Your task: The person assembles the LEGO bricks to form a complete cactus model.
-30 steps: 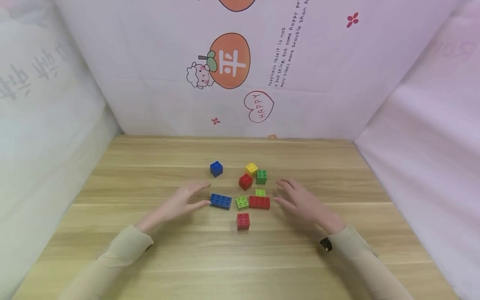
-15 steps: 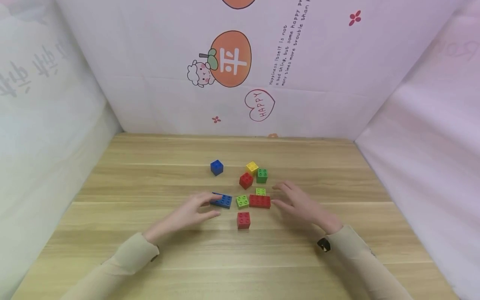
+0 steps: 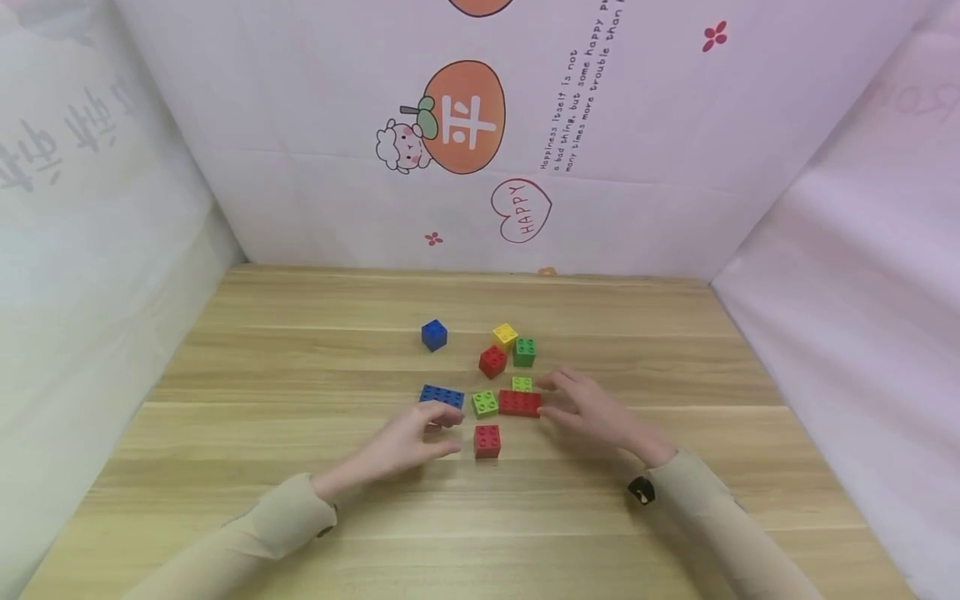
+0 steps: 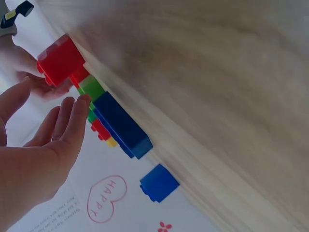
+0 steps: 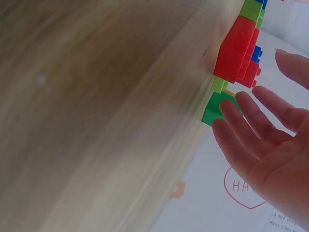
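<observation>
Contact between the right hand (image 3: 588, 410) and the long red brick (image 3: 520, 403), right of head-frame centre, cannot be confirmed. The left hand (image 3: 411, 439) hides the near edge of the long blue brick (image 3: 444, 394); the left wrist view exposes that smooth side. Both hands: thumb and fingers apart, holding nothing. Red brick: flat, studs up.

wood-grain table (image 3: 480, 525) | red bricks (image 3: 487, 443) | blue bricks (image 3: 434, 336) | lime bricks (image 3: 485, 404) | green brick (image 3: 524, 353) | yellow brick (image 3: 505, 335)
</observation>
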Motion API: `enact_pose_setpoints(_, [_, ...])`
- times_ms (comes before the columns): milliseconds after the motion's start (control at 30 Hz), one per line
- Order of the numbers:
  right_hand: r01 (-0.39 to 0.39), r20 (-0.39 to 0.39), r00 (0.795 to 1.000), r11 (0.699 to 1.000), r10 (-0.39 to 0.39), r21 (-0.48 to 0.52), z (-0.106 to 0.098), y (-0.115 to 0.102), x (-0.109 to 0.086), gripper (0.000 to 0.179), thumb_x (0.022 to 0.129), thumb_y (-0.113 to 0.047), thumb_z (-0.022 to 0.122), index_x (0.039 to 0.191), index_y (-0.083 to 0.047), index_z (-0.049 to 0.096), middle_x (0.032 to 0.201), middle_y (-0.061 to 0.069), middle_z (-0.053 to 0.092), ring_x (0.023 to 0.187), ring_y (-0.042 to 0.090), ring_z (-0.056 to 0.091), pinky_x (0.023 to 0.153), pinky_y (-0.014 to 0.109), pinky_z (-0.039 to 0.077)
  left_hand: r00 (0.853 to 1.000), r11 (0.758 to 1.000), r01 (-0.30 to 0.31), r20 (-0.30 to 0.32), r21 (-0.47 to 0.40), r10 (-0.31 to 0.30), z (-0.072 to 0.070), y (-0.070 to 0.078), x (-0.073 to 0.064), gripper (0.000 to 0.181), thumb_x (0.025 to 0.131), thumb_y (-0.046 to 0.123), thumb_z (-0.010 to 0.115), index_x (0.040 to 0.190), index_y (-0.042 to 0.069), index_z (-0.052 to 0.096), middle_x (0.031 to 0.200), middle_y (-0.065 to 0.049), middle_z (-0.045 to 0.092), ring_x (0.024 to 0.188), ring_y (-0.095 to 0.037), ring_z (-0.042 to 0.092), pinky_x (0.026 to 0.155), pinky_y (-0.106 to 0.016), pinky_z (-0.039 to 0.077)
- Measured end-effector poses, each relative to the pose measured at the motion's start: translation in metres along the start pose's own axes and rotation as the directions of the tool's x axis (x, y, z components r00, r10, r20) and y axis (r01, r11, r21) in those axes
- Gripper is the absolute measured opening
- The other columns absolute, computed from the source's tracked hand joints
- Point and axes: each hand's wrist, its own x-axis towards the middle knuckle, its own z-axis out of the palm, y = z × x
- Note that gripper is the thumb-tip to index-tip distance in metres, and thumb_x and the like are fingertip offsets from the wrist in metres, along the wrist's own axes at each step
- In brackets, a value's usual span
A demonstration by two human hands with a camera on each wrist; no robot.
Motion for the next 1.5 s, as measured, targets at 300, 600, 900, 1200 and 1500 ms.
enact_pose_setpoints(300, [0.007, 0.013, 1.0, 1.0, -0.007, 0.012, 0.004, 0.002, 0.004, 0.036, 0.091, -0.022, 0.07, 0.123, -0.005, 0.063, 0.116, 0.006, 0.067, 0.11, 0.023, 0.064, 0.097, 0.043, 0.056, 1.0, 1.0, -0.003, 0.022, 0.025, 0.003, 0.01, 0.003, 0.008, 0.042, 0.089, 0.019, 0.073, 0.127, 0.005, 0.063, 0.125, -0.011, 0.069, 0.115, -0.023, 0.065, 0.1, -0.042, 0.055])
enact_pose_setpoints(600, [0.0, 0.044, 0.999, 1.0, 0.001, -0.009, 0.005, 0.003, 0.009, 0.035, 0.09, -0.021, 0.072, 0.121, -0.006, 0.064, 0.113, 0.004, 0.067, 0.108, 0.02, 0.065, 0.095, 0.039, 0.057, 0.999, 0.999, -0.003, 0.036, 0.047, 0.001, 0.015, 0.002, 0.014, 0.042, 0.089, 0.02, 0.074, 0.126, 0.005, 0.063, 0.126, -0.01, 0.069, 0.114, -0.022, 0.065, 0.099, -0.041, 0.055])
enact_pose_setpoints(900, [0.003, 0.055, 0.998, 1.0, -0.002, -0.022, 0.004, 0.0, 0.011, 0.029, 0.089, -0.022, 0.073, 0.115, -0.01, 0.068, 0.108, 0.001, 0.066, 0.103, 0.017, 0.063, 0.09, 0.036, 0.057, 0.998, 0.994, -0.009, 0.063, 0.107, 0.003, 0.015, 0.008, 0.019, 0.042, 0.089, 0.023, 0.074, 0.127, 0.008, 0.064, 0.125, -0.007, 0.069, 0.114, -0.021, 0.065, 0.098, -0.041, 0.055])
enact_pose_setpoints(1200, [0.002, 0.078, 0.997, 0.999, 0.002, -0.044, 0.008, -0.006, 0.017, 0.031, 0.088, -0.026, 0.074, 0.114, -0.009, 0.067, 0.108, 0.004, 0.066, 0.101, 0.02, 0.063, 0.088, 0.036, 0.057, 0.998, 0.989, -0.027, 0.059, 0.144, 0.018, 0.016, 0.01, 0.022, 0.04, 0.087, 0.02, 0.075, 0.123, 0.007, 0.065, 0.12, -0.007, 0.07, 0.108, -0.019, 0.065, 0.093, -0.036, 0.056])
enact_pose_setpoints(1500, [-0.028, 0.059, 0.998, 0.995, 0.033, -0.093, 0.013, -0.008, 0.02, 0.034, 0.083, -0.025, 0.079, 0.111, -0.009, 0.067, 0.104, 0.003, 0.067, 0.094, 0.016, 0.063, 0.082, 0.031, 0.057, 0.998, 0.981, -0.036, 0.064, 0.188, 0.025, 0.019, 0.014, 0.025, 0.04, 0.086, 0.021, 0.077, 0.121, 0.007, 0.066, 0.117, -0.006, 0.071, 0.106, -0.018, 0.065, 0.091, -0.033, 0.055])
